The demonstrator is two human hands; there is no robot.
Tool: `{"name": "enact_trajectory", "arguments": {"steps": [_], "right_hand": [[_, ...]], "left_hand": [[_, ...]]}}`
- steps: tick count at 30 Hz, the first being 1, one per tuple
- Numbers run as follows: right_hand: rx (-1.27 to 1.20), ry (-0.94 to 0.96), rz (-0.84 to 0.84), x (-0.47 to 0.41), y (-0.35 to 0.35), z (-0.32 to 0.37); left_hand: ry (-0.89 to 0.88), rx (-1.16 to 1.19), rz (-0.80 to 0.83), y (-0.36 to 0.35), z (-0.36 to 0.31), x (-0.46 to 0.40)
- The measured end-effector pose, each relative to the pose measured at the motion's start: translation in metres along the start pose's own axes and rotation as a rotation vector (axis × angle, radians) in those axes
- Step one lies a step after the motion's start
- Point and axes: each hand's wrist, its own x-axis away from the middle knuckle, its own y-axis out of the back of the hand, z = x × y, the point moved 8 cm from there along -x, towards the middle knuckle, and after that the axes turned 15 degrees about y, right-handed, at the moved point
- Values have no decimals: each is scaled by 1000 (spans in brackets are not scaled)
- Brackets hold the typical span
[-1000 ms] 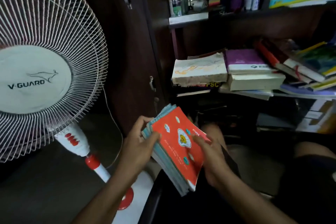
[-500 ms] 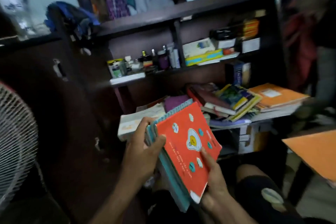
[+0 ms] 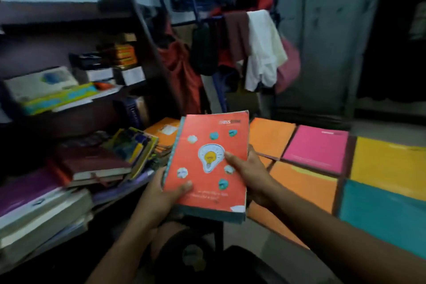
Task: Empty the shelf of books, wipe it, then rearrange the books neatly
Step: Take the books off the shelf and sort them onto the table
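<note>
Mostly dim and blurry, so hard to read any words on covers. Both hands holding a stack of notebooks (image 3: 207,168) with an orange lightbulb cover, out in the middle: left hand (image 3: 161,193) gripping the near left edge, thumb on top; right hand (image 3: 247,173) gripping the right edge. Fingers underneath hidden. Messy books (image 3: 96,163) piled on the dark shelf (image 3: 138,30) at left. Bright flat notebooks (image 3: 318,152) laid out at right, partly cut off. Clothes (image 3: 260,50) hanging far behind, beside a grey cupboard (image 3: 334,30).

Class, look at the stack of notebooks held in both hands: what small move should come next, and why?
Probably carry the stack of notebooks, gripped by the left hand and right hand, rightward and set it beside the pink notebook; notebooks already lie spread there, while the shelf still holds books.
</note>
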Motion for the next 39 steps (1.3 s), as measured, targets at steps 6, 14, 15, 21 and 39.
{"name": "enact_trajectory", "arguments": {"steps": [6, 14, 15, 21, 39], "right_hand": [[197, -200, -90, -27, 62, -42], [316, -336, -23, -30, 78, -78], [281, -353, -22, -30, 79, -78], [203, -347, -100, -24, 79, -61], [515, -332, -255, 98, 201, 29]], "left_hand": [[170, -274, 47, -46, -20, -89], [364, -552, 61, -60, 20, -139], [361, -556, 63, -60, 19, -138], [290, -571, 46, -67, -2, -129], [-33, -814, 168, -212, 16, -29]]}}
